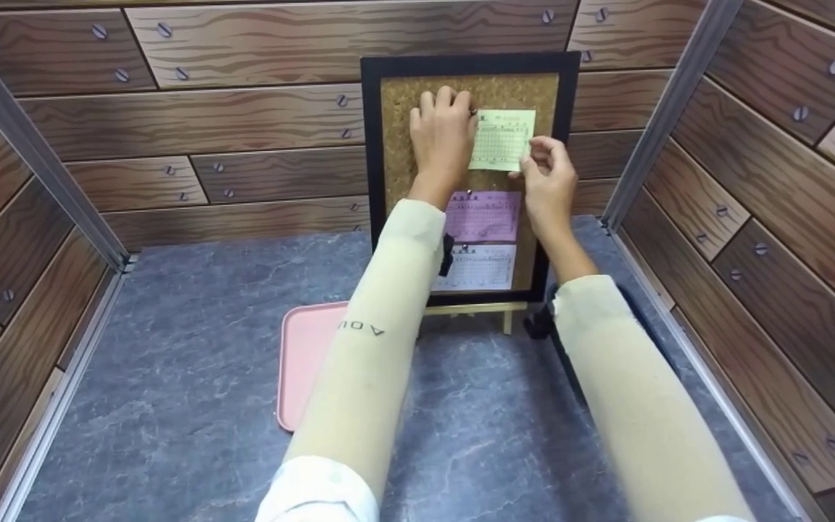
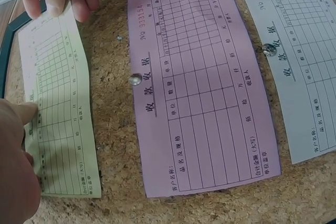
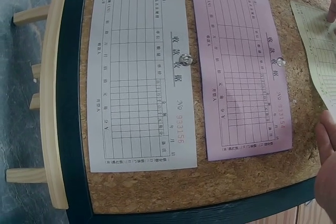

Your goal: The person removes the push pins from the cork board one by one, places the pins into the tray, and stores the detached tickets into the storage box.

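Observation:
A pale green receipt slip (image 1: 502, 141) lies against the upper part of a framed corkboard (image 1: 512, 90). My left hand (image 1: 443, 138) is at the slip's upper left, a fingertip on its printed heading in the left wrist view. At those fingertips shows a small dark pin (image 1: 473, 112), mostly covered by the fingers. My right hand (image 1: 549, 177) pinches the slip's right edge, which lifts slightly off the cork. Below it a pink receipt slip (image 2: 205, 87) and a white receipt slip (image 3: 142, 82) are fixed, each by one clear pushpin at its heading.
The corkboard leans upright on a wooden easel (image 1: 507, 319). A pink tray (image 1: 301, 362) is on the marbled table (image 1: 193, 362), partly under my left forearm. A dark tray (image 1: 570, 362) lies beneath my right forearm. Wood-patterned walls (image 1: 243, 123) enclose the back and sides.

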A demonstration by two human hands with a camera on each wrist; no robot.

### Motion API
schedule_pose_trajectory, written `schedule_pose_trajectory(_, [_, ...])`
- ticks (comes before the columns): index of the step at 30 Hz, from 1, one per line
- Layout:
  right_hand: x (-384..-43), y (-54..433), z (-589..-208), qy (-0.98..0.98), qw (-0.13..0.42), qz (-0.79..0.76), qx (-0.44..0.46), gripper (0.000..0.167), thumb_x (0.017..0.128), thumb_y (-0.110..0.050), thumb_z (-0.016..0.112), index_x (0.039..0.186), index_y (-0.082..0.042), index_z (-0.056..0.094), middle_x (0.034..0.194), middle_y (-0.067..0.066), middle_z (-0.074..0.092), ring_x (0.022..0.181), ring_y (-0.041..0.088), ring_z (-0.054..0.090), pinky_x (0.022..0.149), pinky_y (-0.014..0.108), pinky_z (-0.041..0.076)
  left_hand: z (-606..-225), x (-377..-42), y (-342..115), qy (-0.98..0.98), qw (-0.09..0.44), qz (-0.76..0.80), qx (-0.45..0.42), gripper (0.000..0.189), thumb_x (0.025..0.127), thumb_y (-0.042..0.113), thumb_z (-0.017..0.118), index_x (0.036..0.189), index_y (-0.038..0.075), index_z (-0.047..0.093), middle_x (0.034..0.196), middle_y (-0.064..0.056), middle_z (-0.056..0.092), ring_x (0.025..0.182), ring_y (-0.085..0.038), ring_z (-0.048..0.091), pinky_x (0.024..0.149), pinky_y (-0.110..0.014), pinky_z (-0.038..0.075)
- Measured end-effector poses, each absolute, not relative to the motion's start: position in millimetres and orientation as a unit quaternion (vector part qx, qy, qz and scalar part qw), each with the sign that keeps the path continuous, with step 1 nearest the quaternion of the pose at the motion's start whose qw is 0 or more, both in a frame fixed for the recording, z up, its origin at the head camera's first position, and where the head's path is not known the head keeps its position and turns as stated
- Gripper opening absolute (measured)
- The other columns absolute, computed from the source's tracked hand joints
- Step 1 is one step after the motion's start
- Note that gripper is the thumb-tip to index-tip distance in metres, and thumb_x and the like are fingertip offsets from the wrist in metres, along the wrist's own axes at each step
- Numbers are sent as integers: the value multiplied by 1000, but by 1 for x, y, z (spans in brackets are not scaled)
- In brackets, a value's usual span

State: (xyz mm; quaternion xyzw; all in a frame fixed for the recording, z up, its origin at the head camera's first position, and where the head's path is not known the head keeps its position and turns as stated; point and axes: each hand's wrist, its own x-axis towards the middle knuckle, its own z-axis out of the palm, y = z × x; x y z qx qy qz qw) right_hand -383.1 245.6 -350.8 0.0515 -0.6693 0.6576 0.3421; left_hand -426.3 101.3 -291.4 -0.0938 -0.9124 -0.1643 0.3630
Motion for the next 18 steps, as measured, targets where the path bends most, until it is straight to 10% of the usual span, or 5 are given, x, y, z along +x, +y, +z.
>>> schedule_pose_trajectory(18, [-381, 247, -352, -738, 361, 569, 28, 24, 95, 0, 63, 118, 4, 69, 115, 18, 70, 99, 16, 65, 89, 23, 50, -292, -425, 99, -912, 355, -186, -89, 20, 97, 37, 63, 112, 27, 72, 115, 6, 64, 110, -18, 54, 89, -35, 42])
